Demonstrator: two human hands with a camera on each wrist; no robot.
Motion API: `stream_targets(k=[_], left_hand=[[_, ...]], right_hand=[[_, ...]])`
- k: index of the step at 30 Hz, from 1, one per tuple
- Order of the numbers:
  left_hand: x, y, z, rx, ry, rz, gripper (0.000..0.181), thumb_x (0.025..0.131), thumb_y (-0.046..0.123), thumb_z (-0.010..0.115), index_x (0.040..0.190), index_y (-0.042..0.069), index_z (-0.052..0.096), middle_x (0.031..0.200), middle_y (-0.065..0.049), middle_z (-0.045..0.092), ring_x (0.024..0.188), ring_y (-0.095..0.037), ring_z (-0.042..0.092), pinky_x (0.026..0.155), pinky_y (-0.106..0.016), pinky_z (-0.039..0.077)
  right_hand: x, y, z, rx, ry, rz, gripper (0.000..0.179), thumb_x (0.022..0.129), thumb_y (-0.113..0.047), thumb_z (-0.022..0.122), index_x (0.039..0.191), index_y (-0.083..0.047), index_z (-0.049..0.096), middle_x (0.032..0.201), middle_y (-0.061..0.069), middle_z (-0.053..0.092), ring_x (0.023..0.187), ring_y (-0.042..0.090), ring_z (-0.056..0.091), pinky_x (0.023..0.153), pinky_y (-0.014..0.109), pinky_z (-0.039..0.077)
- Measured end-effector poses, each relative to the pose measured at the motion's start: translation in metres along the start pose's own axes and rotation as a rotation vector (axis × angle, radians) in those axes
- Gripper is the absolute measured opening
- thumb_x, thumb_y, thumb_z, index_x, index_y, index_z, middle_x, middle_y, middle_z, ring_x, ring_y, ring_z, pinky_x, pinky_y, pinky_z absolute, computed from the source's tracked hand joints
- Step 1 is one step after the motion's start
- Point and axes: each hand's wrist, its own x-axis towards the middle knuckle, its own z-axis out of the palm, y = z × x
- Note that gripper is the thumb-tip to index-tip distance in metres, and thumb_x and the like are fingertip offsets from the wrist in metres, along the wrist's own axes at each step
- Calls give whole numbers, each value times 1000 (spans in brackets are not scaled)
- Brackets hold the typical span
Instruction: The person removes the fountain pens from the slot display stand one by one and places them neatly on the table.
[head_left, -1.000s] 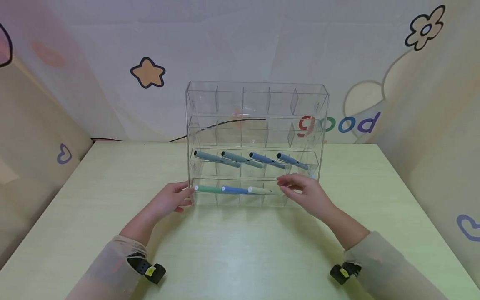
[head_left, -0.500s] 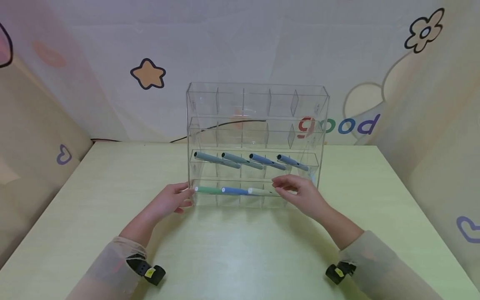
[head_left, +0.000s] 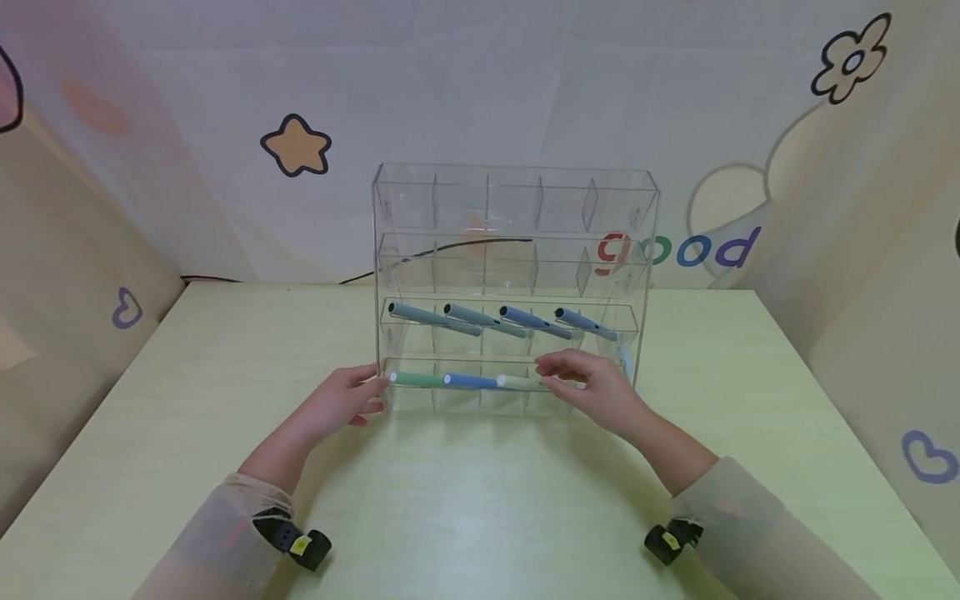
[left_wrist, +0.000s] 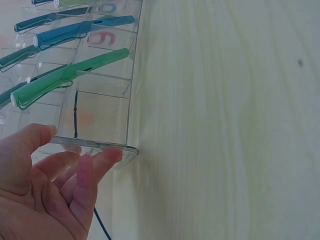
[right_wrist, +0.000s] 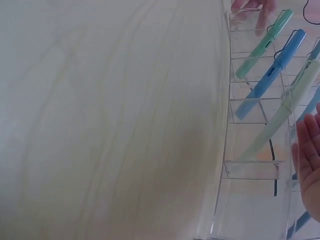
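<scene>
A clear acrylic pen rack (head_left: 513, 184) with divided tiers stands upright on the table. My left hand (head_left: 341, 402) holds its lower left side; in the left wrist view the thumb and fingers lie on either side of the rack's edge panel (left_wrist: 95, 144). On the bottom tier lie a green pen (head_left: 417, 380), a blue pen (head_left: 469, 382) and a pale green pen (head_left: 516, 383), slanting in their compartments. My right hand (head_left: 596, 392), fingers loosely bent, is by the pale pen's tail end in the head view. The right wrist view shows its palm (right_wrist: 310, 165) beside the rack, grasping nothing.
On the tier above lie two teal pens (head_left: 427, 317) and two darker blue pens (head_left: 534, 320). The pale wooden table (head_left: 465, 508) extends in front and to both sides. A printed cloth (head_left: 480, 92) hangs behind the rack.
My right hand has slid left along the bottom tier, from the right of the pale pen to over its tail end. The left hand, the rack and the pens stay in place.
</scene>
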Motion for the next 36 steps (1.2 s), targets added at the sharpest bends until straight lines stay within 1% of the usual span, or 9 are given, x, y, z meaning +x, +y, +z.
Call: stream_targets(k=[3,12,17,22,29,30,36], left_hand=[[0,0,-1,-1,-2,6,56,98,35,46,141,2,37,131,-26,49,108,-32,59,76,-38,52],[-1,1,-3,-2,-2,-7,56,98,34,47,142,2,37,130,-26,49,109,-32,59,75,-36,52],[1,-1,-2,-6,-5,3,56,98,34,47,141,1,36,130,-26,50,109,-32,58,75,-36,52],[2,-2,-2,-12,-8,17,56,98,33,46,142,0,35,130,-27,49,109,-33,58,75,-36,53],[2,-2,-1,-7,-6,16,57,98,34,47,141,0,36,129,-26,50,108,-32,59,74,-35,52],[2,-1,-1,-9,-5,14,56,98,34,47,141,0,37,129,-26,50,108,-32,59,73,-35,52],[1,-1,-1,-6,0,-2,55,98,34,47,141,0,37,128,-26,51,107,-31,60,74,-36,52]], right_hand=[[2,-1,2,-5,0,-7,25,88,-7,63,112,0,64,109,8,66,101,22,60,88,37,49],[7,-1,8,-22,-9,-43,25,88,-8,65,112,-5,65,109,5,65,100,21,60,88,40,49],[8,-1,10,-29,-16,-67,24,87,-8,65,111,-5,66,109,5,65,101,21,60,88,39,49],[9,-1,12,-10,-31,-86,25,87,-6,65,111,-2,65,110,8,64,100,23,60,88,42,48],[10,3,13,-31,-45,-61,26,87,-8,65,113,-4,65,111,6,64,102,22,59,91,40,47],[11,3,14,-31,-46,-57,27,87,-7,65,113,-3,64,111,8,64,103,24,59,91,41,47],[11,5,16,-32,-47,-76,29,85,-7,67,114,-2,64,110,10,65,104,25,59,92,42,46]])
